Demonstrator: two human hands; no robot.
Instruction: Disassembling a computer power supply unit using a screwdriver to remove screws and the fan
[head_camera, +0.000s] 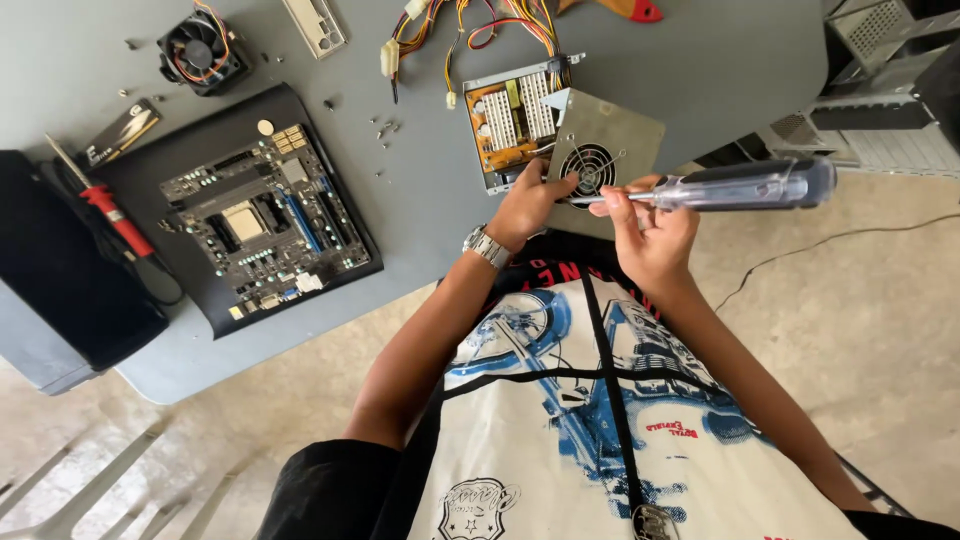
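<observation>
On the grey counter (420, 200) lies a black mat (330, 170) carrying a bare motherboard (255, 225). Near the counter's front edge sits an opened power supply (540, 125) — its metal case holds an orange circuit board with finned heat sinks, and its lid panel with the round fan grille (590, 165) stands tilted. The left hand (530, 205) pinches the grille's rim. The right hand (650, 235) — grip closed around a clear-handled screwdriver (740, 187) — sets the tip at the grille. Loose screws (385, 130) dot the counter.
</observation>
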